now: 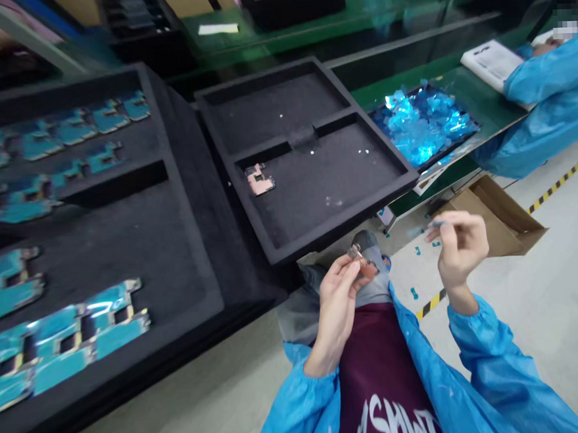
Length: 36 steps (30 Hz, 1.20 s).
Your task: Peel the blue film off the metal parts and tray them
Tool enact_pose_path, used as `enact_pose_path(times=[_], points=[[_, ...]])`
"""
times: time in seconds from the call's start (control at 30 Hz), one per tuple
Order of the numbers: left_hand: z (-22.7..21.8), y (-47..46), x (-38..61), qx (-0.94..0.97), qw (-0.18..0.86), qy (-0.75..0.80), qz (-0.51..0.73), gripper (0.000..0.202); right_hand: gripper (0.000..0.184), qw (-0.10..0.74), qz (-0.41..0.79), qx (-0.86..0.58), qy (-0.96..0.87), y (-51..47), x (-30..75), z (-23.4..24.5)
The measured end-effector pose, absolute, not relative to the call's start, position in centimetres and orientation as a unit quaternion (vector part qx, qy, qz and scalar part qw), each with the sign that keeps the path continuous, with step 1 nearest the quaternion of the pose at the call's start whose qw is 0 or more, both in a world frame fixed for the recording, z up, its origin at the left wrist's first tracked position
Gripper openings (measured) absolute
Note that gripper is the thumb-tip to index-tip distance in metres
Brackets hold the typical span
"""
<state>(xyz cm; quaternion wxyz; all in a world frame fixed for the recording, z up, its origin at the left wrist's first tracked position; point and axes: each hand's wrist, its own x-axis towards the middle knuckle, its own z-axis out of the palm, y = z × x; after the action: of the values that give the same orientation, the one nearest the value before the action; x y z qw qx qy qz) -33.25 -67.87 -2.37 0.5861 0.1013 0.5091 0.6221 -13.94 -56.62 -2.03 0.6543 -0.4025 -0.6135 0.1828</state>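
My left hand (341, 287) grips a small copper-coloured circuit board (366, 267) by its edge, above my lap. Off to the right, my right hand (460, 239) is raised and pinches a thin bluish piece of film (436, 224), blurred by motion. A similar copper-coloured circuit board (260, 181) lies at the left side of the black foam tray (388, 203) in front of me. In the larger black tray (195, 245) on the left sit rows of boards covered with blue film (117, 339).
A dark tray heaped with shiny blue film pieces (418, 127) stands on the green bench (454, 72). Below it are an open cardboard box (488, 216) and blue scraps (414, 293) on the floor. At the right, a co-worker's blue sleeve (545, 81) reaches by a white box (492, 64).
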Motion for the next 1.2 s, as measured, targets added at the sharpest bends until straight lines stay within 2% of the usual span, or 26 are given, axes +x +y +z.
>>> enact_pose_path(times=[0.13,0.2,0.27,0.33,0.4,0.53,0.63,0.77,0.93,1.2], points=[[0.7,-69.6,-33.5,0.304,0.515,0.533,0.599,0.019,0.018,0.578,0.223,-0.504,-0.601,-43.0,-13.3,-3.3],[2.6,-70.2,-34.2,0.394,0.451,0.531,0.599,0.009,0.018,0.496,0.213,-0.543,-0.643,-36.1,-13.5,-4.3],[4.6,-70.1,-35.1,0.449,0.379,0.538,0.605,0.013,0.013,0.387,0.19,-0.571,-0.698,-31.0,-14.1,-5.2],[6.6,-69.4,-35.8,0.468,0.333,0.556,0.6,0.02,0.011,0.279,0.158,-0.576,-0.751,-27.8,-14.8,-6.0],[8.6,-68.1,-36.1,0.457,0.305,0.583,0.598,0.02,0.016,0.193,0.118,-0.56,-0.797,-26.3,-15.1,-6.7],[11.3,-63.7,-36.0,0.347,0.3,0.644,0.612,0.012,0.025,0.083,0.047,-0.506,-0.857,-25.3,-14.8,-7.1],[11.0,-59.2,-37.1,0.256,0.301,0.667,0.631,0.019,0.029,0.061,0.054,-0.486,-0.87,-24.9,-14.6,-6.9],[8.8,-53.4,-40.1,0.2,0.249,0.728,0.606,0.019,0.037,0.116,0.099,-0.482,-0.863,-25.0,-14.6,-6.1],[7.8,-49.0,-42.4,0.2,0.151,0.852,0.459,0.005,0.045,0.14,0.169,-0.455,-0.863,-24.6,-13.5,-4.4],[7.8,-48.5,-39.9,0.26,0.066,0.923,0.277,0.023,0.043,0.077,0.255,-0.407,-0.874,-22.9,-12.7,-3.5]])
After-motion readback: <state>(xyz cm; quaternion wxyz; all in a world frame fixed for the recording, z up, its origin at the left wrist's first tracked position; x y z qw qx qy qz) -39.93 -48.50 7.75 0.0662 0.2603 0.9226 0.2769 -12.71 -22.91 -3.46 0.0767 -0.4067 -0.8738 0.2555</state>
